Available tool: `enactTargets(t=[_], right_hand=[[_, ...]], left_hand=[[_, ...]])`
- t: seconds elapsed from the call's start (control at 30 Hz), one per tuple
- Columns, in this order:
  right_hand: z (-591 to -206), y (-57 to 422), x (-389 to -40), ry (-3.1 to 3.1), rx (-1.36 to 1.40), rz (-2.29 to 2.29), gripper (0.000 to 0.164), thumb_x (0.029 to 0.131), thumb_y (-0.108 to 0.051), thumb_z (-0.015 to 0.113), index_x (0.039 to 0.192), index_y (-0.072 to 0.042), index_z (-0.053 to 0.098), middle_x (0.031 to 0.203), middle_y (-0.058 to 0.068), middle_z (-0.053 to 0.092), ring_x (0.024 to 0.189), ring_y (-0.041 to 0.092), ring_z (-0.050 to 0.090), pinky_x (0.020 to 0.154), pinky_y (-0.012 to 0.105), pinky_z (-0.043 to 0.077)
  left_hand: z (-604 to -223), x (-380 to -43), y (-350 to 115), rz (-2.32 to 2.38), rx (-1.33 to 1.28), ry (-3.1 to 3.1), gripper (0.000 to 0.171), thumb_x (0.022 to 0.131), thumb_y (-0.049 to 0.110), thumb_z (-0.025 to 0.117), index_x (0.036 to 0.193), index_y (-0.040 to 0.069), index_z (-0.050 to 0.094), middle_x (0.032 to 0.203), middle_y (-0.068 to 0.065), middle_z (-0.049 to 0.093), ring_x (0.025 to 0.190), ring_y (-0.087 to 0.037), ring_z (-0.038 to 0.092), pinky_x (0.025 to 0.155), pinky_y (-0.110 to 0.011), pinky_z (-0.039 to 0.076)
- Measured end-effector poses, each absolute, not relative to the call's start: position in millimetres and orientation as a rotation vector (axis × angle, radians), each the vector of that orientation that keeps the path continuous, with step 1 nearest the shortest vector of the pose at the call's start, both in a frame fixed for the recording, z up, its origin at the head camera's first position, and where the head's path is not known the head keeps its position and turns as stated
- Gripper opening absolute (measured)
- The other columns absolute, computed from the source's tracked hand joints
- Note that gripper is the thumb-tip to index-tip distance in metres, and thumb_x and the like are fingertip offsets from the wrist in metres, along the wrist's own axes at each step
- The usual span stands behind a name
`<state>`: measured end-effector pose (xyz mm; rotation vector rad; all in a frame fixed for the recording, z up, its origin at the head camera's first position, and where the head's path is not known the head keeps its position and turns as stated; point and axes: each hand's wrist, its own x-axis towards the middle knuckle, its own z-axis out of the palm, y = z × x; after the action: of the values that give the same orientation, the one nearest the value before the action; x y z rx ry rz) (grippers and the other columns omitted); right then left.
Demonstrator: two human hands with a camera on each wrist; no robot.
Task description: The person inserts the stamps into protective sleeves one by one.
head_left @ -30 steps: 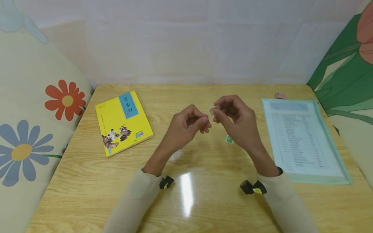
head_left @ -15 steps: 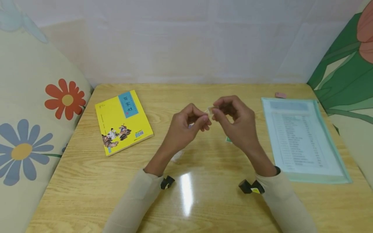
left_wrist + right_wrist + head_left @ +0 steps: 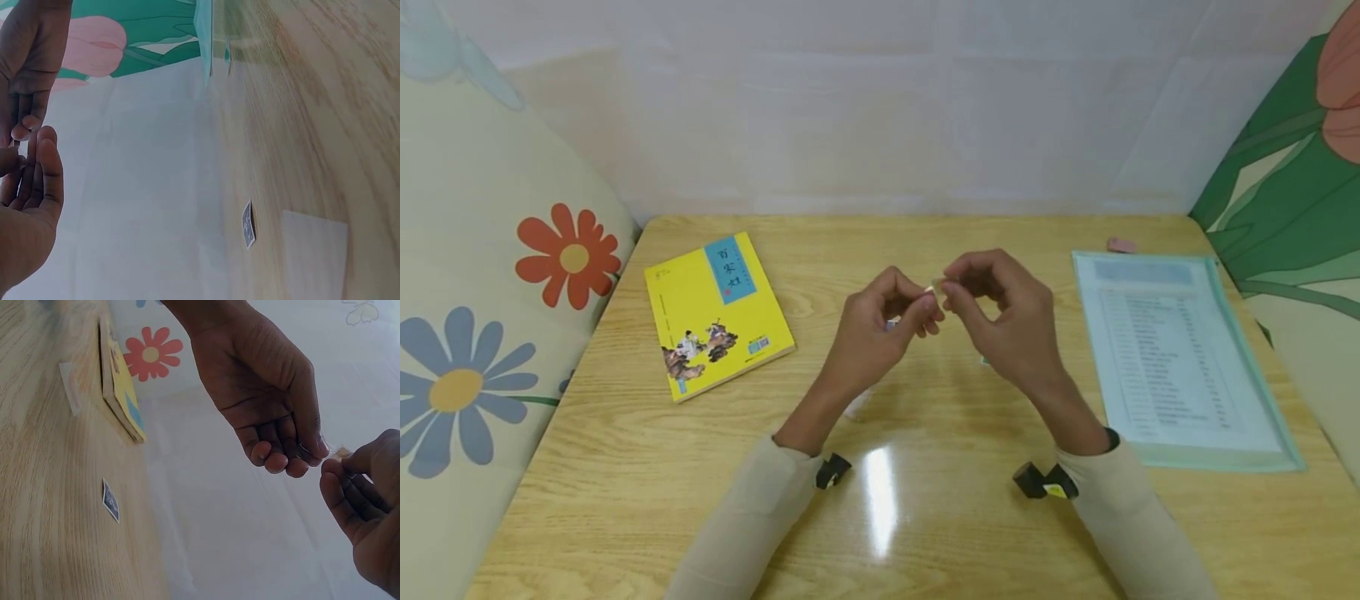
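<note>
The left hand (image 3: 871,335) and right hand (image 3: 1021,327) pinch a tiny pale piece (image 3: 937,287) between their fingertips, with a yellow book (image 3: 715,308) titled "百家姓" left of them and a printed sheet (image 3: 1180,367), illegibly small, to their right.

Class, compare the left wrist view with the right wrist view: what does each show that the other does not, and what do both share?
Left wrist only: printed pink tulip, green leaves, an edge of the teal folder. Right wrist only: yellow book, printed red flower. Both: left hand, right hand, wood-grain table, white backdrop, and a small picture card, perhaps not the same one.
</note>
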<state>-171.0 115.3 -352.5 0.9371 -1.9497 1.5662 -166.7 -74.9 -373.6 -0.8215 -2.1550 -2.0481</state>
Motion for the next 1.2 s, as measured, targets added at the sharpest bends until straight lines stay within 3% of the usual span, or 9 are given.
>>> enactTargets(t=[0.4,0.8,1.03,1.2], right_hand=[[-347,121,-171,-2.031,0.939,1.54,0.022,0.089,0.009,0.071,0.108,0.004,0.062,0.098,0.008,0.068,0.077,0.02,0.068,0.07,0.028,0.058],[-344,122,-170,-2.091,0.92,1.421,0.018,0.09,0.003,0.072,0.106,0.001,0.064,0.097,0.006,0.07,0.081,0.014,0.069,0.071,0.026,0.058],[-342,123,-168,-2.11,0.884,1.344,0.014,0.092,-0.001,0.072,0.105,0.0,0.065,0.095,0.005,0.07,0.079,0.012,0.067,0.07,0.025,0.057],[-341,124,-167,-2.118,0.892,1.356,0.016,0.091,0.0,0.073,0.105,-0.001,0.066,0.095,0.005,0.07,0.079,0.014,0.068,0.071,0.025,0.057]], left_hand=[[-373,-168,-74,-2.032,-0.839,-2.12,0.007,0.103,0.014,0.06,0.104,0.007,0.058,0.094,-0.006,0.07,0.08,-0.024,0.068,0.071,-0.047,0.057],[-372,-167,-73,-2.059,-0.816,-2.103,0.007,0.103,0.013,0.059,0.103,0.006,0.058,0.094,-0.007,0.07,0.08,-0.026,0.068,0.071,-0.043,0.057],[-373,-167,-72,-2.028,-0.841,-2.1,0.007,0.103,0.013,0.059,0.103,0.006,0.058,0.093,-0.007,0.07,0.079,-0.025,0.068,0.069,-0.047,0.056],[-374,-168,-72,-2.015,-0.843,-2.09,0.008,0.103,0.016,0.059,0.103,0.008,0.058,0.092,-0.005,0.07,0.078,-0.024,0.068,0.069,-0.043,0.057]])
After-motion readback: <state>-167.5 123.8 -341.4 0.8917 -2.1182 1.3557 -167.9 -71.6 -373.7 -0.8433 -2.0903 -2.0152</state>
